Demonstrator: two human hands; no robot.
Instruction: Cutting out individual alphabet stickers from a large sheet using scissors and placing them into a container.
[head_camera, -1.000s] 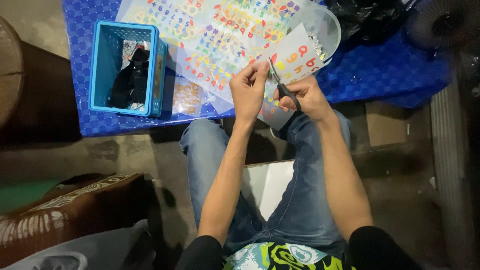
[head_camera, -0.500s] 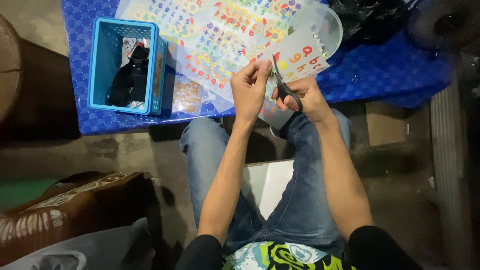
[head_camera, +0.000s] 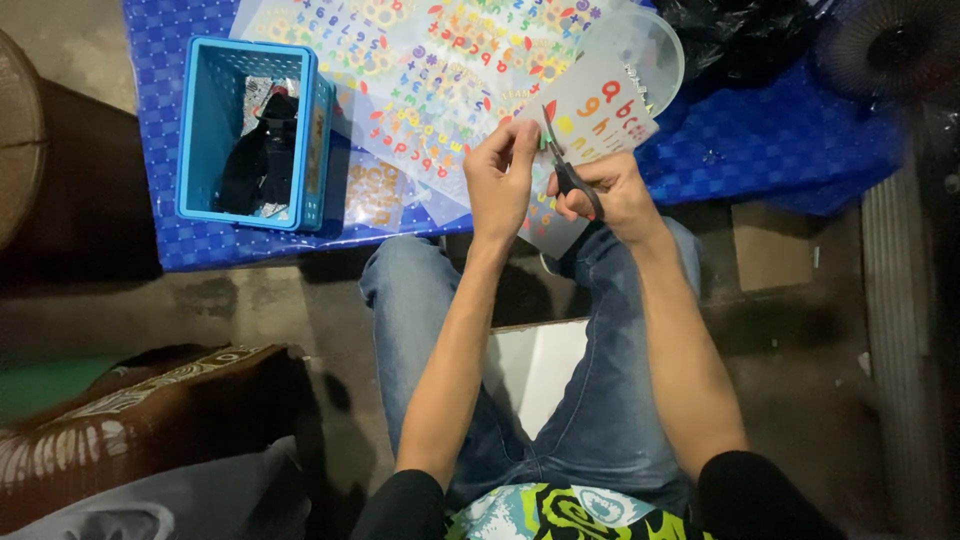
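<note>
Little has moved: left hand (head_camera: 500, 180) still pinches the thin, floppy sticker sheet (head_camera: 590, 125) near its edge at center top, right hand (head_camera: 610, 190) squeezing scissors (head_camera: 565, 165).

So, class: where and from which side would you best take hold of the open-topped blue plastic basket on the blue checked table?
Probably by the top rim of a long side of the blue plastic basket, coming from above. It stands upright with its mouth open, so the thin rim is exposed all round. The left wall faces bare blue checked table; the right wall has printed sheets close beside it, so the left looks freer.
</note>
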